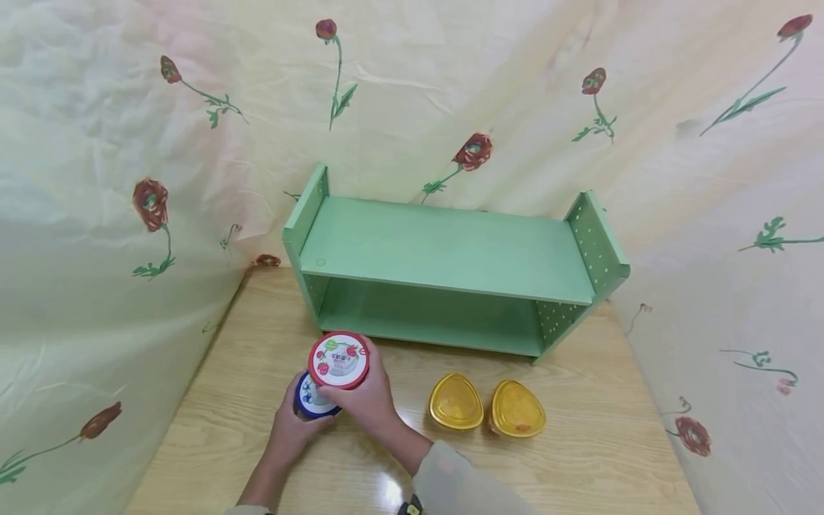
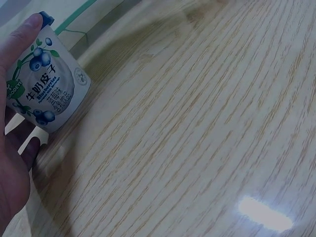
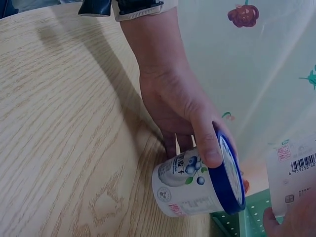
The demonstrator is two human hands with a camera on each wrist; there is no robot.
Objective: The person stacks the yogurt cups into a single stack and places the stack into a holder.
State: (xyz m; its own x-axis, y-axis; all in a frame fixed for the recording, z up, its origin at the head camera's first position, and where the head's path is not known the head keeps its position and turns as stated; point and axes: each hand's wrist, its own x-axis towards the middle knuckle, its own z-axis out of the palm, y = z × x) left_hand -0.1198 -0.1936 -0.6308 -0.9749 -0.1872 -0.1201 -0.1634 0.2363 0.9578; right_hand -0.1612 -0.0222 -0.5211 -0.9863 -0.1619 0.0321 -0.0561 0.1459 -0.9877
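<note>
In the head view my left hand (image 1: 287,428) grips a tub with a blue-rimmed lid (image 1: 311,400); the left wrist view shows blueberries printed on this white tub (image 2: 49,79), with thumb (image 2: 27,32) near its lid. My right hand (image 1: 371,397) holds a tub with a red-rimmed lid (image 1: 339,360), above and partly over the blue one. In the right wrist view the blue-lidded tub (image 3: 190,185) is tilted in the left hand (image 3: 180,106), and the right hand (image 3: 296,219) is at the corner on its white tub (image 3: 291,173), barcode showing.
A green two-level shelf (image 1: 444,247) stands at the back of the wooden table (image 1: 579,465). Two yellow-lidded containers, one on the left (image 1: 455,402) and one on the right (image 1: 517,409), stand in front of it. Flowered cloth (image 1: 399,93) hangs behind and at the sides.
</note>
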